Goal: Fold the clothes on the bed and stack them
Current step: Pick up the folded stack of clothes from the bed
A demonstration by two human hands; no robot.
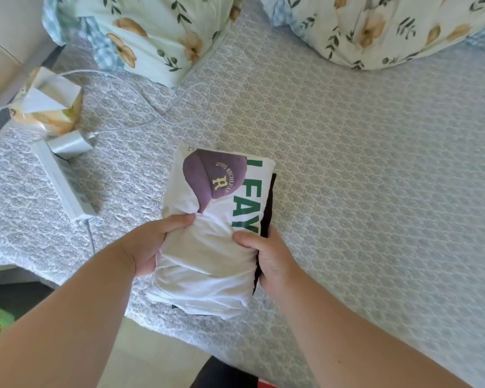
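A folded white T-shirt [207,247] with a purple cap print and green letters lies on top of a folded black garment [269,203], whose edge shows along the right side. The stack sits near the front edge of the bed [375,177]. My left hand [149,245] grips the stack's left side, thumb pressed on the white cloth. On the right side my right hand [266,259] clasps both the white shirt and the black garment. The underside of the stack is hidden.
A white power strip [65,183] with a plugged charger and looping cable [157,107] lies at the left. A tissue pack [48,102] stands behind it. Floral pillows or a quilt [157,32] sit along the far side, with another floral bundle [375,29] at the back right.
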